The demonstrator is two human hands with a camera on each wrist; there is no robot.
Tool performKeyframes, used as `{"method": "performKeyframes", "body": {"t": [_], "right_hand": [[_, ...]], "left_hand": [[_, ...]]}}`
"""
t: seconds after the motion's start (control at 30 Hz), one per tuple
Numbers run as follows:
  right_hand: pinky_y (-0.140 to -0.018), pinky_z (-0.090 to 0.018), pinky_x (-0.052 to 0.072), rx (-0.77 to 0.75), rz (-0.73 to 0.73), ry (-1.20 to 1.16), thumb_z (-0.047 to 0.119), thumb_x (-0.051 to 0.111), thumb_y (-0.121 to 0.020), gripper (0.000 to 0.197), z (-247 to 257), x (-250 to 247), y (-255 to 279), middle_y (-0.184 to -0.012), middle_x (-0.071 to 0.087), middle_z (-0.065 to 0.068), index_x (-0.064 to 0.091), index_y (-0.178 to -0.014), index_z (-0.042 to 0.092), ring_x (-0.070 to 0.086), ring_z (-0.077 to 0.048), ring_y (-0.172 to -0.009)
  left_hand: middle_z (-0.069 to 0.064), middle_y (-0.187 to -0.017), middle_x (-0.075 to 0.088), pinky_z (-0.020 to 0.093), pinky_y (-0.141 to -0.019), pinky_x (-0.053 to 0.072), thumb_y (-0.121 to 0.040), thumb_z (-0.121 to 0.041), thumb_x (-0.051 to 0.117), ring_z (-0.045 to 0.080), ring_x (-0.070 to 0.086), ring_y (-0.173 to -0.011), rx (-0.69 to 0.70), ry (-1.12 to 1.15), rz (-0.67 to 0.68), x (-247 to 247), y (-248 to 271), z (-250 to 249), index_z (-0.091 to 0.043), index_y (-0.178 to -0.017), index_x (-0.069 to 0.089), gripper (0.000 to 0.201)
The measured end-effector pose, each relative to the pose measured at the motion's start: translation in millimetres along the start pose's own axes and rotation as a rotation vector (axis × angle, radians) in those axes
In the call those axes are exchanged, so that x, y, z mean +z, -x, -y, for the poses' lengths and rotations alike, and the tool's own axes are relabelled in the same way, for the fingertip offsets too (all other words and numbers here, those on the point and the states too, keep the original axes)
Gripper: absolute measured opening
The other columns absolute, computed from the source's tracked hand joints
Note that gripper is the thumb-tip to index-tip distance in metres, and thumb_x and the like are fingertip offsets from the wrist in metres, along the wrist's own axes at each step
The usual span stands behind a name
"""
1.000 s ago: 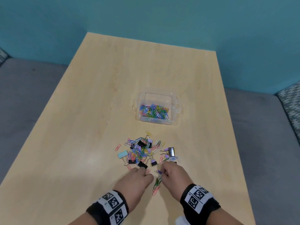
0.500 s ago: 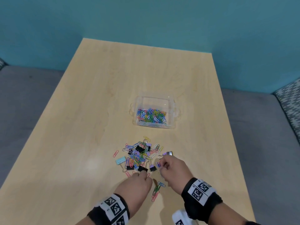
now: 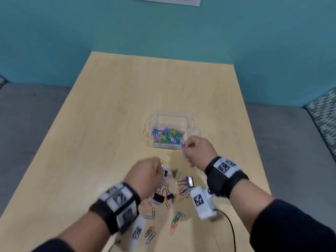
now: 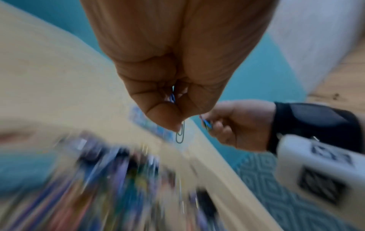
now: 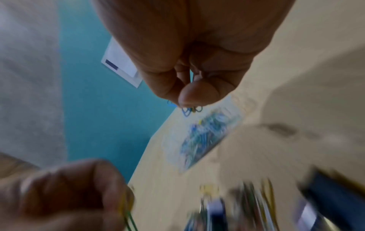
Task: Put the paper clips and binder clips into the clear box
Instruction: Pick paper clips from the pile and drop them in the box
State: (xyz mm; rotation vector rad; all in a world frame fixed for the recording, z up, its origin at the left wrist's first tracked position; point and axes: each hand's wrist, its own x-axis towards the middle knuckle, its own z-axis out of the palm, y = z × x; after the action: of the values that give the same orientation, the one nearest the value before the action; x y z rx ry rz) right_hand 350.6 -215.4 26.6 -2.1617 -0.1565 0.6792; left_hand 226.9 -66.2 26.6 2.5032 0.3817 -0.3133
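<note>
Right hand (image 3: 197, 150): fingers curled, pinching a few blue wire paper clips (image 3: 184, 155), at the clear plastic box's 5 o'clock corner.
Left hand (image 3: 145, 174): fisted on a dark wire paper clip (image 4: 180, 134), above the pile.
Clear plastic box (image 3: 190, 124): mid-bench, holding coloured clips.
Loose pile of coloured paper clips and black binder clips (image 3: 169, 190): on the light wooden bench (image 3: 109, 106), at 6 o'clock from the box.

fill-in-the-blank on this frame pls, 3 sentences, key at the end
1. The right hand pinches a few paper clips near the rim of the ____ box.
2. The box already holds a heap of coloured ____ clips.
3. The left hand, which grips paper clips, is above the loose pile lying on the ____.

Missing words: clear; paper; table
</note>
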Motion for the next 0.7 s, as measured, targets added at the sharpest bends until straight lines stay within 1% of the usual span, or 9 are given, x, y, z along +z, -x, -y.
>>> {"method": "performKeyframes", "body": {"t": [0.07, 0.17, 0.2, 0.27, 0.37, 0.47, 0.53, 0.63, 0.7], "right_hand": [[-0.044, -0.031, 0.052, -0.048, -0.041, 0.083, 0.003, 0.051, -0.080, 0.014, 18, -8, -19, -0.062, 0.060, -0.006, 0.056, -0.073, 0.014, 0.058, -0.022, -0.049], [-0.058, -0.041, 0.059, -0.082, -0.024, 0.123, 0.012, 0.059, -0.085, 0.003, 41, -14, -32, -0.073, 0.063, -0.005, 0.060, -0.084, 0.014, 0.066, -0.023, -0.057], [-0.062, -0.043, 0.060, -0.065, -0.002, 0.096, 0.017, 0.062, -0.087, 0.007, 44, -16, -34, -0.078, 0.064, -0.005, 0.060, -0.093, 0.012, 0.068, -0.024, -0.060], [-0.072, -0.045, 0.059, -0.045, 0.016, 0.052, 0.025, 0.062, -0.089, 0.026, 39, -20, -30, -0.090, 0.063, -0.005, 0.057, -0.111, 0.013, 0.069, -0.027, -0.073], [-0.089, -0.040, 0.049, -0.179, -0.034, 0.380, 0.029, 0.055, -0.091, 0.037, 4, -29, -5, -0.115, 0.058, -0.006, 0.054, -0.126, 0.015, 0.061, -0.028, -0.098], [-0.087, -0.038, 0.045, -0.278, 0.057, 0.702, 0.023, 0.051, -0.091, 0.036, -50, -25, 45, -0.119, 0.053, -0.008, 0.053, -0.126, 0.015, 0.054, -0.029, -0.104], [-0.085, -0.038, 0.045, -0.309, 0.129, 0.806, 0.023, 0.053, -0.088, 0.033, -85, -14, 77, -0.112, 0.055, -0.005, 0.055, -0.120, 0.018, 0.052, -0.028, -0.102], [-0.076, -0.035, 0.046, -0.294, 0.124, 0.785, 0.024, 0.061, -0.083, 0.029, -121, 5, 102, -0.099, 0.057, 0.000, 0.060, -0.112, 0.020, 0.054, -0.026, -0.092], [-0.072, -0.032, 0.045, -0.284, 0.068, 0.748, 0.023, 0.062, -0.083, 0.030, -128, 17, 109, -0.096, 0.056, 0.002, 0.059, -0.112, 0.021, 0.053, -0.023, -0.088]], "left_hand": [[-0.003, -0.065, 0.062, 0.030, -0.059, 0.049, -0.073, -0.009, 0.055, 0.017, 0.061, -0.062, -0.031, 0.076, -0.092, -28, -34, -9, -0.019, -0.070, 0.053, 0.011], [-0.001, -0.066, 0.066, 0.036, -0.063, 0.056, -0.076, -0.009, 0.058, 0.013, 0.066, -0.055, -0.043, 0.281, -0.119, -47, -70, -17, -0.018, -0.075, 0.059, 0.009], [-0.001, -0.072, 0.068, 0.039, -0.067, 0.057, -0.078, -0.012, 0.061, 0.014, 0.068, -0.059, -0.038, 0.344, -0.125, -48, -75, -15, -0.018, -0.080, 0.062, 0.006], [-0.003, -0.093, 0.068, 0.039, -0.077, 0.055, -0.080, -0.023, 0.065, 0.018, 0.068, -0.073, -0.031, 0.388, -0.163, -49, -76, -5, -0.020, -0.094, 0.064, 0.014], [-0.005, -0.105, 0.062, 0.031, -0.084, 0.048, -0.084, -0.029, 0.064, 0.015, 0.062, -0.088, -0.040, 0.280, -0.239, -42, -48, 24, -0.022, -0.107, 0.064, 0.024], [-0.003, -0.105, 0.057, 0.030, -0.083, 0.047, -0.085, -0.021, 0.066, 0.015, 0.060, -0.090, -0.033, 0.243, -0.283, -17, 8, 62, -0.017, -0.107, 0.065, 0.023], [-0.002, -0.102, 0.055, 0.029, -0.085, 0.046, -0.083, -0.018, 0.066, 0.017, 0.059, -0.092, -0.026, 0.188, -0.296, 8, 42, 89, -0.015, -0.104, 0.065, 0.021], [-0.001, -0.101, 0.055, 0.024, -0.089, 0.038, -0.077, -0.033, 0.055, 0.018, 0.054, -0.096, -0.061, 0.135, -0.259, 41, 83, 116, -0.012, -0.101, 0.066, 0.034], [0.000, -0.104, 0.056, 0.024, -0.088, 0.036, -0.074, -0.033, 0.054, 0.021, 0.054, -0.096, -0.071, 0.105, -0.252, 56, 102, 120, -0.014, -0.102, 0.066, 0.036]]}}
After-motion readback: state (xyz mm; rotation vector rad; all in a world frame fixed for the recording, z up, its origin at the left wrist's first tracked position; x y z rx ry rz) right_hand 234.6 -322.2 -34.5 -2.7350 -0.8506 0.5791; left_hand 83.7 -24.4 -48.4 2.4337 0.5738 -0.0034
